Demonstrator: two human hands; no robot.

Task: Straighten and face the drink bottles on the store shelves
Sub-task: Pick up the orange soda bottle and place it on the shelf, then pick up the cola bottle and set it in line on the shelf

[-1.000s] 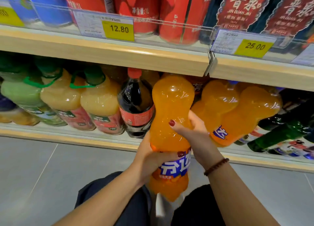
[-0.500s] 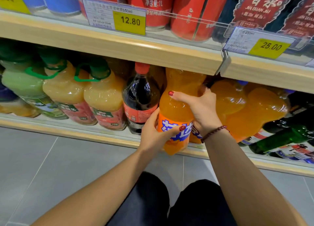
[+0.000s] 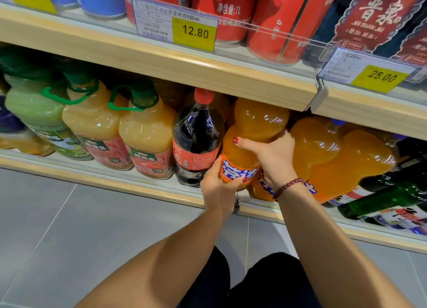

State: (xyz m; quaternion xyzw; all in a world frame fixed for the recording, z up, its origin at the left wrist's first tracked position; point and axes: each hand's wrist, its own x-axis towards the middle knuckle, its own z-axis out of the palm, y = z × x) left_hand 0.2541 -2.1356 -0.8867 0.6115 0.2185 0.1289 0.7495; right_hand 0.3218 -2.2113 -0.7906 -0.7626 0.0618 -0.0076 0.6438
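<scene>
Nearest me, my left hand (image 3: 217,187) is curled round the lower part of the orange soda bottle (image 3: 251,127), thumb laid across the front of its blue-and-white label (image 3: 234,172). My right hand (image 3: 270,159) is wrapped over the narrow waist just above, thumb pointing left and fingers gone round the far side. The bottle stands at the front of the lower shelf (image 3: 129,187), just beside the cola bottle (image 3: 196,141) on its left, with more orange soda bottles (image 3: 346,162) leaning on its right. I judge it full and therefore heavy. Its plastic is smooth, likely slick, and would give a little under a squeeze. The pinched waist is the sure place to hold, with a second hand low to steer the turn. It is fizzy stuff, so I would twist it gently and not jolt it. I cannot see its base behind my left hand, so I cannot tell whether it sits flat on the shelf. Its cap is lost behind the upper shelf edge (image 3: 161,62). My thumb covers part of the label, so I cannot tell how squarely it faces out. Farther right a green glass bottle (image 3: 383,203) lies tilted, its label smeared by the lens.
</scene>
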